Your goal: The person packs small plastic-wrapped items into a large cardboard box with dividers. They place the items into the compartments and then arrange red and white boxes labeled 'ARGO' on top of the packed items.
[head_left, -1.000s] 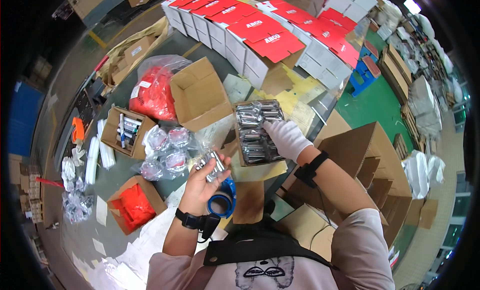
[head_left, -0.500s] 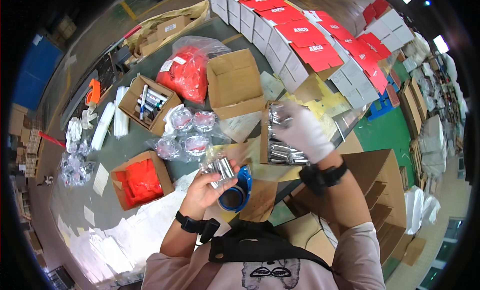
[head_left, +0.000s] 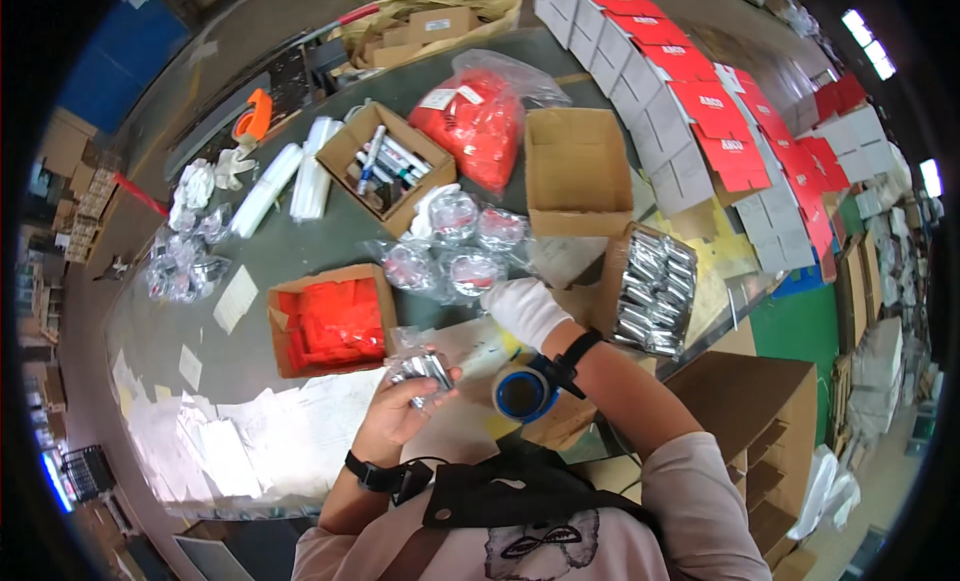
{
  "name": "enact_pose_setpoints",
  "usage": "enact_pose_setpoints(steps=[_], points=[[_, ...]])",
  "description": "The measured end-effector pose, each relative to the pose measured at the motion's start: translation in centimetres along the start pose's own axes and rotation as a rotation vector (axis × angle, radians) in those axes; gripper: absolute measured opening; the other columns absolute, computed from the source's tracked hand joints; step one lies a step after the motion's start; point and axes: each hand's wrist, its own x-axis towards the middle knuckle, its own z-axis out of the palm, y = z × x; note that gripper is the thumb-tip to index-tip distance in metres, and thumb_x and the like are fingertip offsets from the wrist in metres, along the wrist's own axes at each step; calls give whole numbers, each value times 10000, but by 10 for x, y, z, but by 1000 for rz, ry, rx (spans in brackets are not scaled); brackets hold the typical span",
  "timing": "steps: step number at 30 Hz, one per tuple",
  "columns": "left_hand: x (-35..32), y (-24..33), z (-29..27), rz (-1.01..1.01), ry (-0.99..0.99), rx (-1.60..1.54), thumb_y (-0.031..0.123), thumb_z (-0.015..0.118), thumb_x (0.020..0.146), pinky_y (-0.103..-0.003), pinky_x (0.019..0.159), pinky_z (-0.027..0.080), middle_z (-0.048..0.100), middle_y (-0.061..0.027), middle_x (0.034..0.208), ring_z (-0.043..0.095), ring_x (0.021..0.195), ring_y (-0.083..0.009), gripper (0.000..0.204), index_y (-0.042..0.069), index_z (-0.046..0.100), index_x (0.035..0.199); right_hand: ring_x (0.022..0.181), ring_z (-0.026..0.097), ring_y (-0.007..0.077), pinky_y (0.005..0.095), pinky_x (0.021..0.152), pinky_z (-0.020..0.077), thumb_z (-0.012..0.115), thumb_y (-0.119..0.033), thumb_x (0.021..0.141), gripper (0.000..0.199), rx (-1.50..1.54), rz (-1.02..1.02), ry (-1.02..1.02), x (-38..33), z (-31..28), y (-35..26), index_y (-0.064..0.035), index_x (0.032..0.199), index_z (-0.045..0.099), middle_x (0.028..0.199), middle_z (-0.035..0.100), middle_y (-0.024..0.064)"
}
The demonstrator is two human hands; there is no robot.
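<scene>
In my bare left hand (head_left: 402, 409) is a small clear plastic bag of shiny metal cylinders (head_left: 422, 369), with the fingers closed round it. My right hand (head_left: 526, 313), in a white glove, is over the table at the near edge of several clear-bagged round parts (head_left: 472, 274). Its fingertips are turned down and away, so I cannot make out whether they hold anything. Right of it, a cardboard box (head_left: 608, 299) is filled with rows of shiny bagged metal cylinders (head_left: 655, 291). A blue tape roll (head_left: 524, 393) stands below my right wrist.
To the left sits a box of red packets (head_left: 335, 326). Farther back are a box of markers (head_left: 385, 171), a bag of red items (head_left: 470, 131) and an open carton (head_left: 578, 171). Red-and-white boxes (head_left: 690, 101) line the far right. A large carton (head_left: 750, 401) stands beside my right arm.
My right hand has moved left from the box of metal cylinders to the bagged round parts. My left hand still holds its bag. The whole view has shifted, moving the table things rightward.
</scene>
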Motion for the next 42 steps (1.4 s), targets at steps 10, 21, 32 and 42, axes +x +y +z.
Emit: enact_pose_setpoints(steps=[10, 21, 32, 42], points=[[12, -23, 61, 31, -92, 469, 32, 684, 782, -323, 799, 510, 625, -62, 954, 631, 906, -198, 417, 15, 537, 1173, 783, 643, 136, 281, 710, 533, 740, -119, 816, 342, 2260, 428, 524, -168, -156, -2, 4, 1100, 594, 908, 659, 48], [5, -168, 153, -615, -555, 548, 70, 782, 731, -386, 696, 556, 627, -133, 995, 648, 922, -273, 482, 47, 553, 1155, 753, 650, 180, 325, 665, 537, 797, -267, 761, 495, 2056, 1216, 1608, -529, -114, -171, -23, 1129, 574, 869, 654, 71], [-75, -373, 234, -632, -557, 928, 91, 770, 771, -345, 732, 567, 665, -137, 975, 677, 835, -238, 446, 9, 557, 1155, 828, 618, 170, 306, 742, 511, 700, -142, 847, 293, 1812, 1184, 2472, -723, -49, -203, -57, 1095, 569, 931, 632, 48], [-9, -435, 253, -295, -308, 1371, 6, 704, 806, -311, 670, 541, 640, -54, 901, 624, 764, -161, 319, 8, 598, 1107, 800, 633, 125, 277, 725, 531, 668, -43, 832, 261, 1520, 1602, 1780, -794, -61, -131, -3, 1077, 589, 912, 656, 46]])
